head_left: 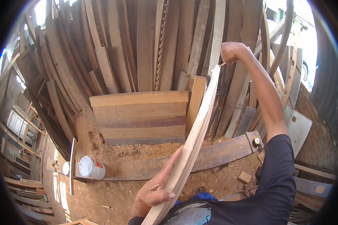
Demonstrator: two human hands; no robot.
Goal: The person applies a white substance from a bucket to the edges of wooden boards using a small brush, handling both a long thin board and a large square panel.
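Woodshop floor deep in sawdust [112, 195], walled by leaning dark planks [146, 45]. Left hand [154, 189] curled around the lower edge of a long pale curved wooden slat [193, 137], slanting upward. Right hand [232, 51] clenched on a thin stick at the slat's top end. Nearby: white tin can [91, 167], stacked boards [142, 118], yellow tape measure [256, 141].

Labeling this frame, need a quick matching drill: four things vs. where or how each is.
Things:
1. left hand
2. right hand
3. can
4. tape measure

Places:
A. lying on its side in sawdust
B. on the end of the dark beam
C. at the top end of the plank
D. gripping the plank low down

Pairs: 1-D, 2-C, 3-A, 4-B
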